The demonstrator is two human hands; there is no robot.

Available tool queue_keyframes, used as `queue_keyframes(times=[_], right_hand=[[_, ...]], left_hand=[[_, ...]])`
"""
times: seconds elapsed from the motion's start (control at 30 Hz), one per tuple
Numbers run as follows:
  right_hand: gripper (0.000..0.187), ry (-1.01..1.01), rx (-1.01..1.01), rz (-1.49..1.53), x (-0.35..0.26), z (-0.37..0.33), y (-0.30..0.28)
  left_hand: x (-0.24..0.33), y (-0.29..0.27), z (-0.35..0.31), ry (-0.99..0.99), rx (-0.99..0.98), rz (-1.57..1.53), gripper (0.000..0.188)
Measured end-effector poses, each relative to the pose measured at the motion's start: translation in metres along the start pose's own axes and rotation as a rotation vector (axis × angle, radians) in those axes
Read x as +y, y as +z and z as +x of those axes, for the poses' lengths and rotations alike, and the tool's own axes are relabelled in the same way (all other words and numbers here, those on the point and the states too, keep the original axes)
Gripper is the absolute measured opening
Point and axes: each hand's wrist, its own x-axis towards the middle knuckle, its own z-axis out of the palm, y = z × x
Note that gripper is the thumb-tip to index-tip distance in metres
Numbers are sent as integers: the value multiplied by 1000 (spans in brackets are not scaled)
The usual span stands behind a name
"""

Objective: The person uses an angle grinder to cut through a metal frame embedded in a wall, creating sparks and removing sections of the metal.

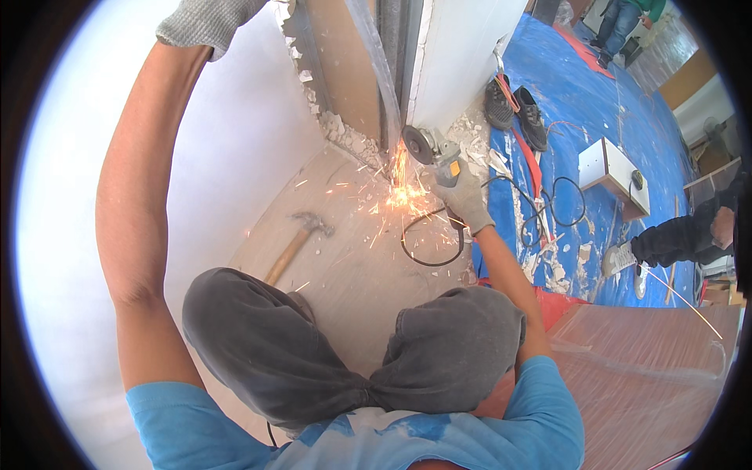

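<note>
My right hand [468, 197], in a grey work glove, grips an angle grinder [447, 149]. Its dark disc [417, 145] is at the foot of a metal door frame [389, 47], and orange sparks [403, 192] spray down onto the floor. A bent pale metal strip [374, 43] runs down the frame to the cutting spot. High on the left, my left hand [210, 23] wears a similar glove and reaches up by the wall; its fingers are cut off by the picture's upper edge. A claw hammer [294, 244] with a wooden handle lies on the floor before my knees.
Broken plaster [470, 133] lies around the wall base. The grinder's black cord [429, 264] loops on the floor. On the blue sheeting [564, 94] are black shoes [531, 117] and a white box [607, 172]. One person [681, 239] is at the right, another [623, 27] farther back.
</note>
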Motion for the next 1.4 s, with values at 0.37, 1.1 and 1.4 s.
queue_keyframes(times=[0.37, 1.1, 1.4], right_hand=[[71, 42, 28, 13, -13, 5, -5], [79, -39, 35, 9, -6, 8, -2], [82, 9, 14, -36, 12, 5, 8]], left_hand=[[1, 1, -2, -44, 14, -22, 49], [7, 1, -8, -46, 15, 4, 52], [6, 2, -8, -32, 11, -6, 53]])
